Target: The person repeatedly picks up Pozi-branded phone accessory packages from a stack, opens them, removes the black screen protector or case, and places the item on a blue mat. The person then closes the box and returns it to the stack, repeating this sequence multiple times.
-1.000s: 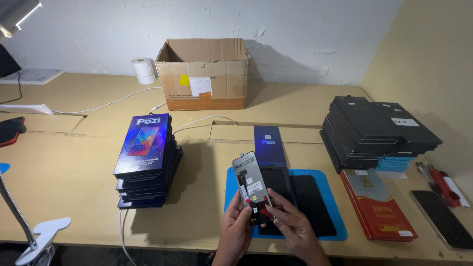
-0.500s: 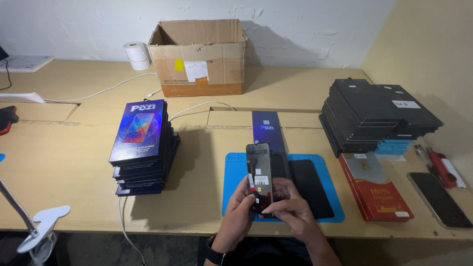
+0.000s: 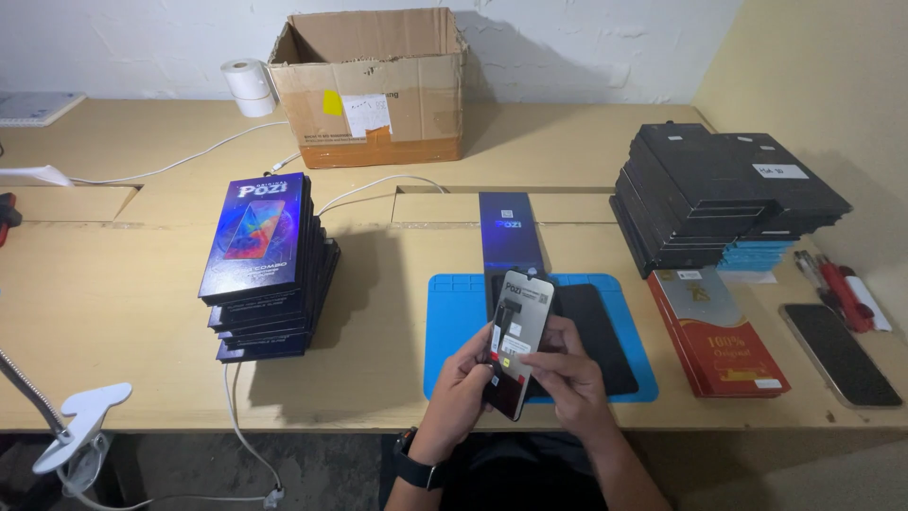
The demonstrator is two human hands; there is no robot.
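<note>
My left hand [image 3: 459,393] and my right hand [image 3: 567,374] together hold a phone screen panel [image 3: 518,339], tilted upright, its back with small stickers toward me. The right fingers touch a sticker on its lower half. Beneath it lies a blue work mat [image 3: 454,326] with a black pad [image 3: 605,336] on it. A narrow dark blue box [image 3: 511,232] lies at the mat's far edge.
A stack of dark blue boxes [image 3: 265,260] stands left. An open cardboard box [image 3: 374,85] and a paper roll [image 3: 248,85] sit at the back. Black trays [image 3: 709,189] are stacked right, with red packs [image 3: 719,331], a phone [image 3: 840,352] and tools [image 3: 837,284].
The panel has shifted a little right and stands more upright in both hands. The camera has tipped downward, so the desk items sit higher in view.
</note>
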